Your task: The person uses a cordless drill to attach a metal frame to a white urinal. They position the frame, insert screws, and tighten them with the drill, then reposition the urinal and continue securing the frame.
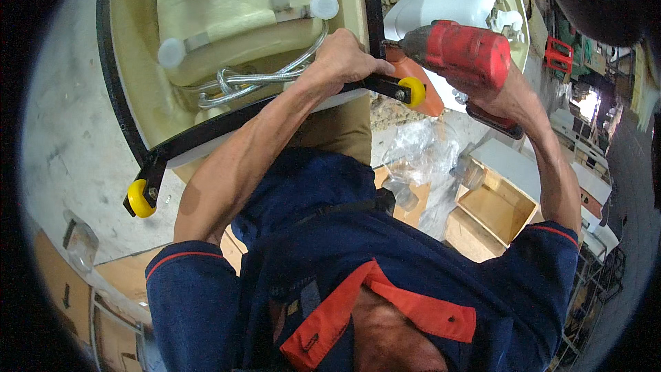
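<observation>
Pale floor, wooden box, cluttered room, red power tool

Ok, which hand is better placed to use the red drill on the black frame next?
Probably the right hand: it grips the red drill, its nose close to a corner of the black frame. The left hand rests near that corner, showing no tool.

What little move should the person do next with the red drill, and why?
Maybe run the red drill briefly: the right hand grips it with its nose at the black frame, and the left hand is by the corner, near the yellow wheel, seemingly steadying things.
</observation>
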Demonstrator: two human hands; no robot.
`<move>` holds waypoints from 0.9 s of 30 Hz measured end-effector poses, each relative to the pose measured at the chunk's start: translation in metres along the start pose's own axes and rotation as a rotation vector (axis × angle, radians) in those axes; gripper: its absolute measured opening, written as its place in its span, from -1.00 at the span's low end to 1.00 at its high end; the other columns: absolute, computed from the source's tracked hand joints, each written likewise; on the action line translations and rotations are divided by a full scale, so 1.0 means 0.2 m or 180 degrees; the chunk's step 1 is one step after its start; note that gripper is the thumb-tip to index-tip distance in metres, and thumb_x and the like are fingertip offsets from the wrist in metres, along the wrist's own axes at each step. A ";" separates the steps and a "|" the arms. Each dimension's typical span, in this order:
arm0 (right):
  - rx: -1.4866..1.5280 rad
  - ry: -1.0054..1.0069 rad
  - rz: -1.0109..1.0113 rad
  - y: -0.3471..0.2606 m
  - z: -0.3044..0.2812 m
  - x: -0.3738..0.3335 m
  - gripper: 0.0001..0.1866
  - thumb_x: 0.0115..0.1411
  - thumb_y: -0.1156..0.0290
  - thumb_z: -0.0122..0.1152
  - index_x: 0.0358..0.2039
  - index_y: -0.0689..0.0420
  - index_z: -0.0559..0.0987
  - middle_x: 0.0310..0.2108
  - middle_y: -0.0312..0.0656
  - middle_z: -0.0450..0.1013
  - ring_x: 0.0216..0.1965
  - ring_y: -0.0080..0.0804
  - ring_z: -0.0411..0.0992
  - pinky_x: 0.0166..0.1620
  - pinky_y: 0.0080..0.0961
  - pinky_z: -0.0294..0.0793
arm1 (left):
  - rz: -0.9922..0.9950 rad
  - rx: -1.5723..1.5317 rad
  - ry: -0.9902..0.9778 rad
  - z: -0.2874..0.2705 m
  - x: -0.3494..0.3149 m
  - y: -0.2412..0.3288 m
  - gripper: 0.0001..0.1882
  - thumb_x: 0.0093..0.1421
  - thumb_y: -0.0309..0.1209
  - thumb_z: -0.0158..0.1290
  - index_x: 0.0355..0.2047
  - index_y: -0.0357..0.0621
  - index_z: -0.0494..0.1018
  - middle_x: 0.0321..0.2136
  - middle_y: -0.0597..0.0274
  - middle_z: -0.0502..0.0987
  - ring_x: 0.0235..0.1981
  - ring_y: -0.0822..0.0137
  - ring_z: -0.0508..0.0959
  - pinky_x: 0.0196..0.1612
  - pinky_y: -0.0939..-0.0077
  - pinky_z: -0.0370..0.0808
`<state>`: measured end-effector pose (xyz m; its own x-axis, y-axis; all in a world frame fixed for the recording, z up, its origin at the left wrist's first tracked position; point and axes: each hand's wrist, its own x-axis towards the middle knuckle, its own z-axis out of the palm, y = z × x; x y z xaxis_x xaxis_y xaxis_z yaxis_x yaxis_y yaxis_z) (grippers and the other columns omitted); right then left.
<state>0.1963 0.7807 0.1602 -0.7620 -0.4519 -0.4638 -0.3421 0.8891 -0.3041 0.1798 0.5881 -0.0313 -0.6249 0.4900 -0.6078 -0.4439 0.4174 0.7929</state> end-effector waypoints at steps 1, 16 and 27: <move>-0.0022 0.0048 -0.0006 0.00 0.00 0.00 -0.64 0.10 0.43 0.32 -0.06 0.13 0.57 -0.09 -0.02 0.54 -0.05 -0.01 0.47 0.07 -0.22 0.46 | -0.0014 -0.0005 0.0005 0.00 0.00 0.00 -0.47 -0.20 -0.05 0.48 -0.67 -0.35 0.56 -0.68 0.20 0.50 -0.66 0.40 0.43 -0.57 0.36 0.40; 0.0277 0.0215 0.0274 0.02 0.05 -0.02 -0.61 0.06 0.38 0.37 -0.07 0.15 0.56 -0.11 -0.02 0.54 -0.07 -0.06 0.50 0.04 -0.25 0.48 | 0.0175 0.0397 0.0049 0.00 0.01 -0.01 -0.44 -0.18 -0.03 0.46 -0.64 -0.37 0.54 -0.68 0.17 0.49 -0.68 0.36 0.44 -0.58 0.35 0.40; 0.0929 0.0788 -0.0132 0.06 -0.01 -0.09 -0.56 0.03 0.35 0.41 -0.06 0.16 0.57 -0.16 -0.04 0.57 -0.13 -0.05 0.53 0.03 -0.29 0.49 | 0.3223 0.0613 0.1616 0.00 -0.09 0.10 -0.82 0.03 -0.44 0.30 -0.32 -0.11 0.60 -0.50 0.15 0.47 -0.54 0.19 0.52 -0.45 0.32 0.46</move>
<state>0.2034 0.8000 0.1665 -0.8728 -0.4239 -0.2420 -0.2317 0.7961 -0.5590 0.1818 0.5881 -0.0040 -0.8455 0.3209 0.4268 0.4879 0.1396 0.8617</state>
